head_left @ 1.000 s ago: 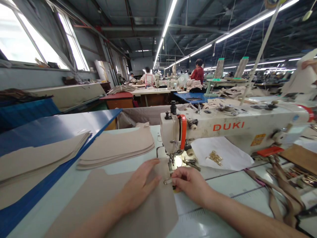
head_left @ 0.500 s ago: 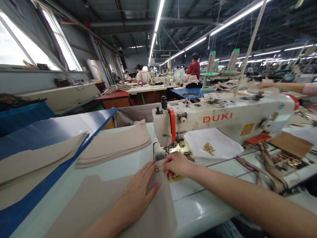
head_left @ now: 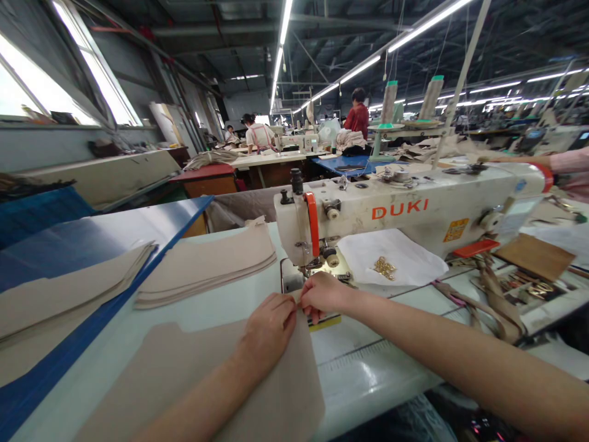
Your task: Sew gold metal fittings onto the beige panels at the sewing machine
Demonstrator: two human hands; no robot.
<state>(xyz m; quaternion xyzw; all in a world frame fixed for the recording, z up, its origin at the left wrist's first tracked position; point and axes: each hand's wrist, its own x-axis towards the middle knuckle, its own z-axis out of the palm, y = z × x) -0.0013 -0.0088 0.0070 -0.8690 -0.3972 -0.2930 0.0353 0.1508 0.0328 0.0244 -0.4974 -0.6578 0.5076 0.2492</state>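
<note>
A large beige fabric panel point(head_left: 280, 380) lies flat on the pale sewing table, its upper corner close to the presser foot of the DUKI sewing machine point(head_left: 359, 205). Over that corner my left hand point(head_left: 269, 322) is closed, with bent fingertips pinching at a short beige fabric strip point(head_left: 295, 297). My right hand point(head_left: 326, 293) meets it from the other side, thumb and fingers closed on the strip just in front of the needle area. Most of the strip is hidden by my fingers.
Stacked beige panels point(head_left: 211, 261) lie left of the machine, with more panels point(head_left: 69, 285) on a blue board. Gold metal fittings point(head_left: 384, 268) rest on white paper point(head_left: 414, 255) under the machine arm. Fabric straps point(head_left: 499, 301) and a parts tray point(head_left: 547, 301) are at right. Co-workers are beyond.
My left hand has gone from lying flat on the panel to curled, its fingertips now at the strip by my right hand. The small gold fitting on the strip is now covered.
</note>
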